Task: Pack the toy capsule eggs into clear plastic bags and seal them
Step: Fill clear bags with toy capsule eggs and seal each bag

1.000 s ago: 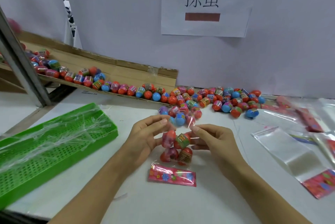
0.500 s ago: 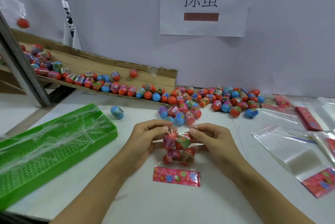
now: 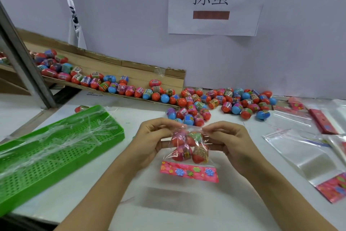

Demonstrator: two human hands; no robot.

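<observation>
The counter [image 3: 177, 202] carries everything here, and most of its far edge is taken up by a long heap of loose capsule eggs [image 3: 215, 99] spilling off a sloping cardboard chute [image 3: 119, 69]. A green perforated tray [image 3: 56, 148] lies toward the left edge, and a spread of empty clear bags [image 3: 303, 148] lies toward the right edge.

Near the middle of the counter, the filled bag [image 3: 189, 148] is held up between both hands. Four eggs appear to sit in it in two rows, with the pink flowered header strip [image 3: 189, 171] hanging toward the near edge and the mouth pointing toward the far edge.

The step in hand looks like sealing: the packing of this bag seems done, and its mouth is being closed. The next move probably calls for pressing the closure flat along its whole width, without letting the eggs crowd up into it.

The left hand [image 3: 151, 141] pinches the left side of the bag's mouth, fingers [image 3: 166, 124] curled narrowly. The right hand [image 3: 230, 141] mirrors it, pinching the right side. Both forearms reach in from the near edge.
</observation>
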